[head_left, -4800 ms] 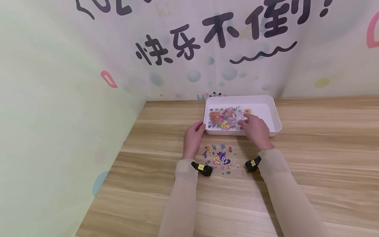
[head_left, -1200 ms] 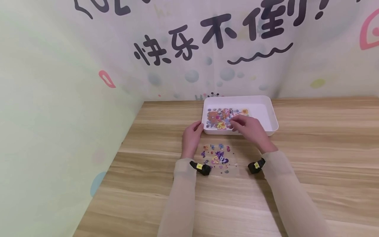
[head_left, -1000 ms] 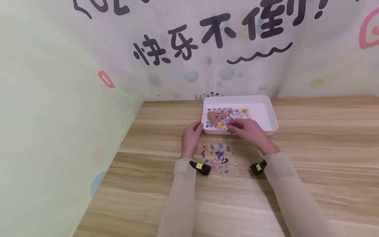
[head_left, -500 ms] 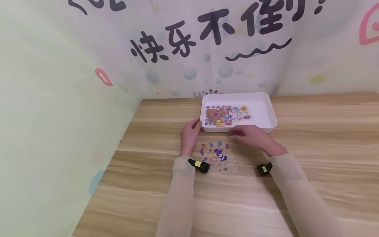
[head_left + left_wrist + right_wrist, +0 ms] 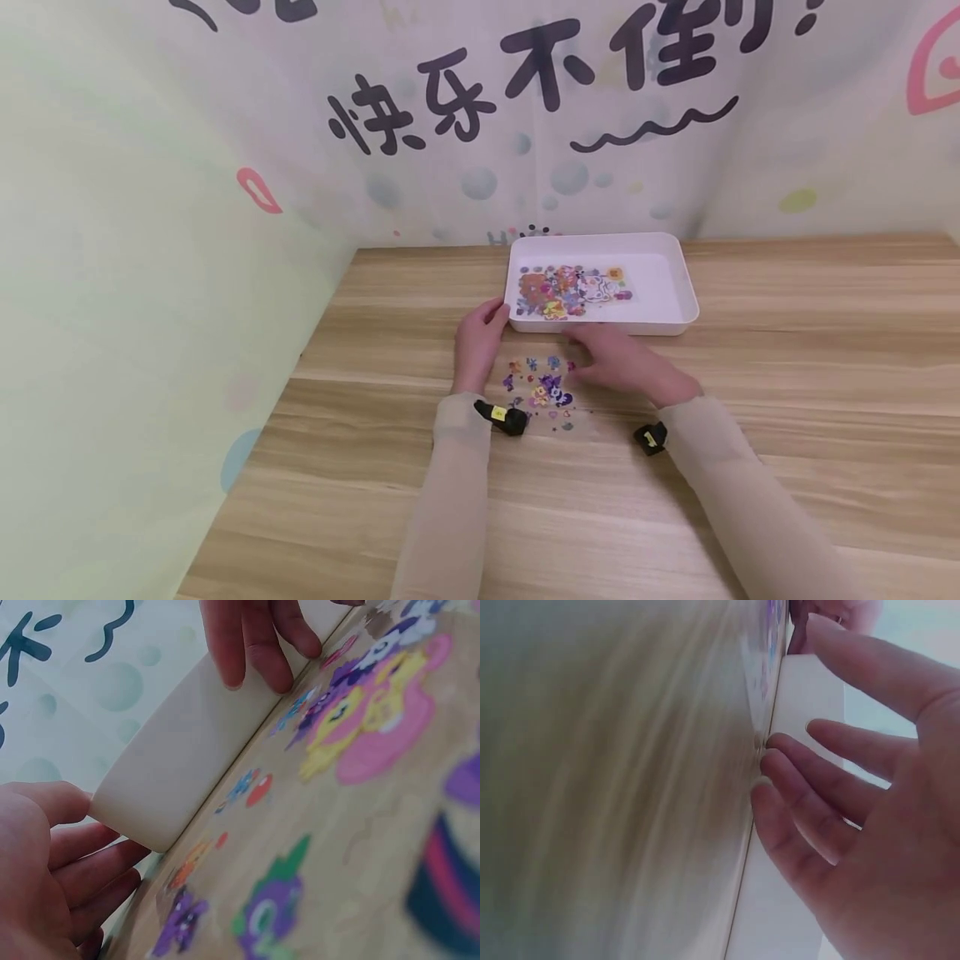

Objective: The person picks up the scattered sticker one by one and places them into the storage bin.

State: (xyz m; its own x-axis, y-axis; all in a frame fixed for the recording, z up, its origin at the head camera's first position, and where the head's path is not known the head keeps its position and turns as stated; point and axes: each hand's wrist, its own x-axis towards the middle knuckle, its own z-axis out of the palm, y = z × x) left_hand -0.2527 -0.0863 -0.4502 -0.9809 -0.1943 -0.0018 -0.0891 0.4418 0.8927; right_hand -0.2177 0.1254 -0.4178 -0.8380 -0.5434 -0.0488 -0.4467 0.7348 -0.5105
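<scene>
My left hand (image 5: 477,346) holds the front left corner of a shallow white tray (image 5: 600,328), thumb at the rim and fingers round the corner. Colourful cartoon sticker sheets (image 5: 551,292) lie in the tray's left half, a whitish figure at their right end. In front of the tray, a clear sheet of pony stickers (image 5: 553,392) lies flat. My right hand (image 5: 618,362) is over its far right corner, with nothing in its fingers. In the right wrist view those fingers (image 5: 802,802) are loosely spread, their tips down by the sheet's edge (image 5: 754,690).
A wood-grain table (image 5: 360,467) carries everything and stretches to both sides. Behind the tray hangs a printed cloth backdrop (image 5: 465,183). A pale wall (image 5: 135,317) borders the table at left. Black wrist cameras (image 5: 510,419) sit on both sleeves.
My right hand has come out of the tray, over its front wall, then left to the clear sheet. The whitish figure it covered now shows. My left hand has stayed at the tray's corner.
</scene>
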